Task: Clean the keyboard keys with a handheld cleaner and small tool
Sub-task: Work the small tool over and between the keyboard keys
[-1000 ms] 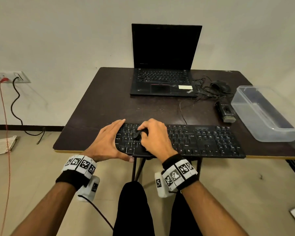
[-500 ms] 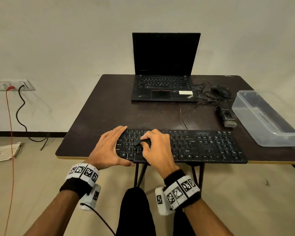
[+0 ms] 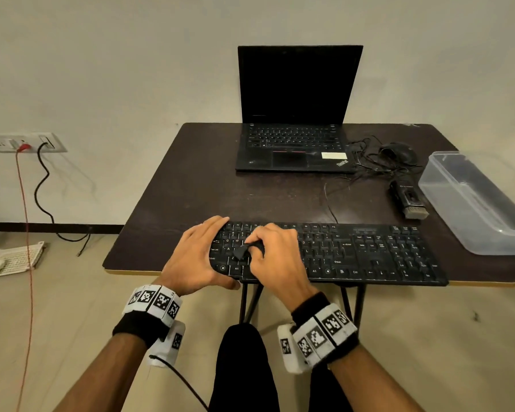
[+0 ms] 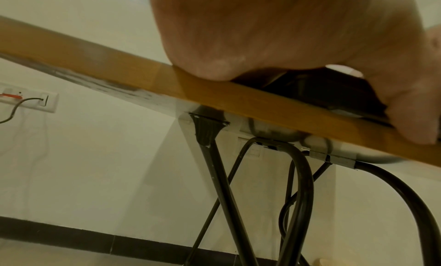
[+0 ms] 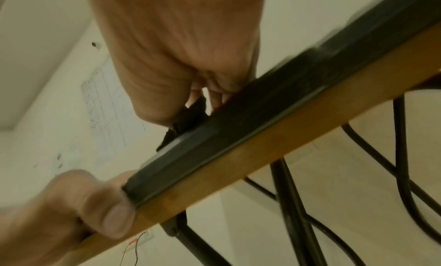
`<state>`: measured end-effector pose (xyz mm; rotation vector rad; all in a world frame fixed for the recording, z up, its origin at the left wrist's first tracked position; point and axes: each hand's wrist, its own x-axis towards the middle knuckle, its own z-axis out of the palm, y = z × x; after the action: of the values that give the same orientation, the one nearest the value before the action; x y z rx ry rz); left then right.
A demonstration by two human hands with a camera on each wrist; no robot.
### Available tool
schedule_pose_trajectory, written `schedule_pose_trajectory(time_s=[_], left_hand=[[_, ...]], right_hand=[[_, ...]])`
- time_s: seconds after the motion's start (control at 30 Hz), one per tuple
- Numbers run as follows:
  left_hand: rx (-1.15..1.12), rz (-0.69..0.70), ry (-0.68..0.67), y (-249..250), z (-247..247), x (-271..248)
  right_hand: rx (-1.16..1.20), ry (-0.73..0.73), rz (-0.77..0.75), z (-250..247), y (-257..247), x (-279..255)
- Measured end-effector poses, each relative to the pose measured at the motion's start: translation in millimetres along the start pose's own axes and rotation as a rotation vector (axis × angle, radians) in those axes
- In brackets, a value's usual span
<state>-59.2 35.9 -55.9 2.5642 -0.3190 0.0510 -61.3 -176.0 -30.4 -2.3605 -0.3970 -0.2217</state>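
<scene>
A black keyboard [image 3: 354, 254] lies along the front edge of the dark table [image 3: 191, 179]. My left hand [image 3: 208, 252] grips its left end, fingers over the top-left keys and thumb [image 5: 112, 213] against the front edge. My right hand [image 3: 253, 246] pinches a small black tool [image 3: 243, 250] whose tip is down on the left-hand letter keys; the tool [image 5: 190, 115] also shows under the fingers in the right wrist view. The black handheld cleaner [image 3: 409, 200] lies on the table behind the keyboard's right end, away from both hands.
An open laptop [image 3: 295, 144] stands at the back of the table. A mouse [image 3: 397, 151] with tangled cables lies to its right, and a clear plastic tub [image 3: 470, 203] sits at the right edge. Black folding legs [image 4: 214, 166] run under the table.
The head view has shifted. My right hand has made only small moves with the tool over the same left-hand keys. My left hand has kept its hold on the keyboard's end.
</scene>
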Motion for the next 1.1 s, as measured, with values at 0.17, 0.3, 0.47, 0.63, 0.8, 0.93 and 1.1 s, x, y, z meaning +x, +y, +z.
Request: schedule_pose_trajectory(time_s=[0.17,0.3,0.47,0.63,0.8,0.93,1.1], left_hand=[[-0.028,-0.003,0.007,1,-1,-1],[-0.003,-0.003,0.011,3,1,1],[-0.025,0.007,0.008,3,-2,-1],[-0.03,-0.011,0.001,-1,1,0],[-0.019,-0.016,0.009,0,2,1],[-0.004,0.019,0.019,-2,2,2],[-0.037,-0.005,0.003,0,0,1]], right_hand=[[0.085,0.114,0.12,-42,38,-31],[0.083,0.091,0.024,-8,3,-25],[0.029,0.005,-0.023,-11,-1,-21],[-0.031,0.193,0.066,-51,44,-52],[0.047,0.053,-0.036,-2,-4,-36],[0.072,-0.028,-0.148,6,-26,-30],[-0.015,0.05,-0.001,-35,23,-54]])
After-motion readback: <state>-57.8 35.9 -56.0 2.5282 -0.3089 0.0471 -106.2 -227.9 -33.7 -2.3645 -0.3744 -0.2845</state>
